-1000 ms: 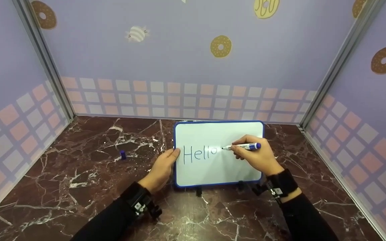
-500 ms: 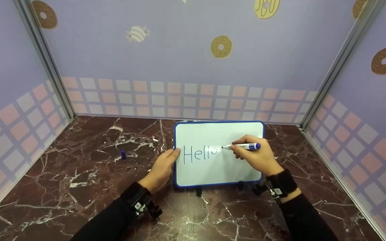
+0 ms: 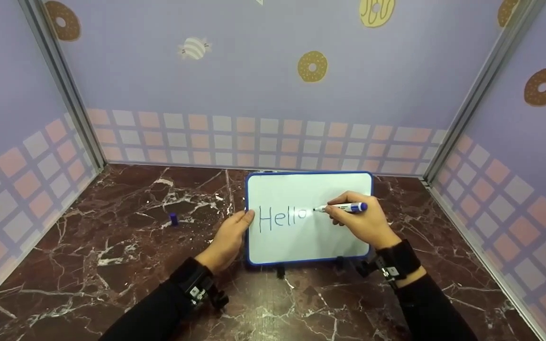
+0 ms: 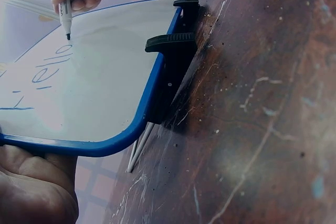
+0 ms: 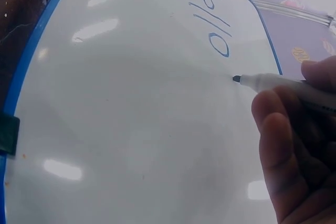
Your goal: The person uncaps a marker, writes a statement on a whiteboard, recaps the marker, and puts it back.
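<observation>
A blue-framed whiteboard (image 3: pixel 292 189) leans upright on the table with "Hello" written across its left half in blue. My left hand (image 3: pixel 228 239) grips the board's left edge, thumb over the front of the frame and the other fingers behind it. In my right hand (image 3: pixel 365 220) a white marker (image 3: pixel 349 207) with a blue end is pinched between thumb and fingers. The marker's dark tip (image 5: pixel 236 78) is at the board surface just past the letter "o", as the right wrist view shows closely.
A small blue marker cap (image 3: pixel 173 219) stands on the dark red marbled table (image 3: pixel 126 265), left of the board. Black clip-like feet (image 4: pixel 176 51) hold the board's lower edge. Patterned purple walls (image 3: pixel 254 85) enclose the table at the back and both sides.
</observation>
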Demonstrator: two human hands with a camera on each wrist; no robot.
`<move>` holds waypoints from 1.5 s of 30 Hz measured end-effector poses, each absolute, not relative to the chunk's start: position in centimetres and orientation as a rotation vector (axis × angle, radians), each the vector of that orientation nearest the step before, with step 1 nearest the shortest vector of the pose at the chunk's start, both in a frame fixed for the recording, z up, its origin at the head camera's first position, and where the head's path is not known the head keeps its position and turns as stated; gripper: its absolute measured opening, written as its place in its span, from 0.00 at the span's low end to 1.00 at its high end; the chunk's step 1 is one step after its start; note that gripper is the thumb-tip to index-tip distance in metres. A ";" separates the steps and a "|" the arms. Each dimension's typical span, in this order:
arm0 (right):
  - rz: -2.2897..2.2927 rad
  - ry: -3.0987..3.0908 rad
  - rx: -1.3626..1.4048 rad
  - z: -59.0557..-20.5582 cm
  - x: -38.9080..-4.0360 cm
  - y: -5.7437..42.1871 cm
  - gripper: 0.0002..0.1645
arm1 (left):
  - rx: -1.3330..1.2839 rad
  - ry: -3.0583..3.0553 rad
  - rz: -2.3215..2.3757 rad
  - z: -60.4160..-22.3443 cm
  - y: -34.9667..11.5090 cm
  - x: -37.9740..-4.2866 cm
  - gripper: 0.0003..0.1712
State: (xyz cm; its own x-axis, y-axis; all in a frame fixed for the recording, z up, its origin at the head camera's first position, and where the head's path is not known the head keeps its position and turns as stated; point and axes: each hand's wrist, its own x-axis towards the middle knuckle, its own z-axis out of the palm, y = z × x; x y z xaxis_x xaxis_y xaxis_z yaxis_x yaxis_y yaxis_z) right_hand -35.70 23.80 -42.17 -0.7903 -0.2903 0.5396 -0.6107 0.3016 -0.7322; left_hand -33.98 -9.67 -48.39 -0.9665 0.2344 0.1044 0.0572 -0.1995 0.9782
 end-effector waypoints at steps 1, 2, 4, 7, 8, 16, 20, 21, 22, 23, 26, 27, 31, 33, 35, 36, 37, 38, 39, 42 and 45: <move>1.490 -2.270 0.816 -42.2 -35.7 23.8 0.03 | 0.348 1.911 2.320 -48.4 -9.7 -34.0 0.28; 1.499 -2.271 0.817 -42.1 -35.6 23.8 0.03 | 0.349 1.918 2.318 -48.4 -9.7 -34.0 0.28; 1.503 -2.279 0.821 -42.1 -35.6 23.9 0.03 | 0.342 1.926 2.315 -48.3 -9.6 -33.9 0.28; 1.500 -2.296 0.828 -42.1 -35.6 23.9 0.03 | 0.343 1.937 2.309 -48.4 -9.6 -33.9 0.28; 1.492 -2.305 0.827 -42.0 -35.5 23.9 0.03 | 0.343 1.940 2.306 -48.4 -9.6 -33.9 0.28; 1.445 -2.347 0.824 -41.9 -35.4 24.0 0.05 | 0.335 1.905 2.334 -48.2 -9.5 -33.8 0.27; 1.440 -2.356 0.821 -41.8 -35.4 24.0 0.05 | 0.322 1.914 2.336 -48.2 -9.5 -33.8 0.27; 1.436 -2.358 0.822 -41.8 -35.4 24.0 0.05 | 0.322 1.915 2.335 -48.2 -9.5 -33.8 0.27; 1.435 -2.359 0.822 -41.8 -35.4 24.0 0.05 | 0.323 1.917 2.335 -48.2 -9.5 -33.8 0.27; 1.432 -2.361 0.822 -41.8 -35.5 24.0 0.05 | 0.319 1.918 2.336 -48.2 -9.5 -33.9 0.27; 1.432 -2.361 0.835 -41.8 -35.5 24.0 0.06 | 0.311 1.930 2.332 -48.3 -9.5 -34.0 0.26; 1.431 -2.362 0.840 -41.8 -35.5 24.1 0.06 | 0.313 1.935 2.331 -48.3 -9.5 -34.0 0.26; 1.415 -2.371 0.854 -41.8 -35.4 24.1 0.07 | 0.317 1.940 2.331 -48.3 -9.4 -34.0 0.27; 1.404 -2.379 0.857 -41.8 -35.4 24.1 0.07 | 0.326 1.934 2.334 -48.3 -9.5 -34.0 0.27; 1.397 -2.386 0.857 -41.8 -35.4 24.1 0.07 | 0.332 1.933 2.335 -48.3 -9.5 -33.9 0.27; 1.395 -2.391 0.858 -41.8 -35.4 24.1 0.07 | 0.335 1.933 2.333 -48.3 -9.5 -33.9 0.27; 1.393 -2.395 0.858 -41.8 -35.4 24.2 0.07 | 0.338 1.935 2.331 -48.3 -9.6 -33.9 0.27; 1.394 -2.399 0.860 -41.8 -35.4 24.2 0.07 | 0.343 1.938 2.329 -48.3 -9.6 -33.9 0.27; 1.396 -2.404 0.861 -41.8 -35.4 24.2 0.07 | 0.347 1.941 2.324 -48.2 -9.6 -33.9 0.27; 1.391 -2.415 0.867 -41.8 -35.4 24.3 0.05 | 0.363 1.944 2.309 -48.2 -9.7 -33.9 0.27; 1.375 -2.422 0.872 -41.8 -35.4 24.3 0.04 | 0.372 1.934 2.304 -48.2 -9.7 -33.9 0.26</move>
State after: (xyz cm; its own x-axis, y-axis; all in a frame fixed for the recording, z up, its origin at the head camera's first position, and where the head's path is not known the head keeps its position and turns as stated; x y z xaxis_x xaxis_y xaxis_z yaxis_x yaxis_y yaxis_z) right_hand -35.41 24.33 -41.83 -0.7990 -0.3857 0.4614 -0.5939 0.3853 -0.7063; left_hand -33.91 -9.69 -48.16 -0.9639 0.2396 0.1158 0.0725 -0.1822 0.9806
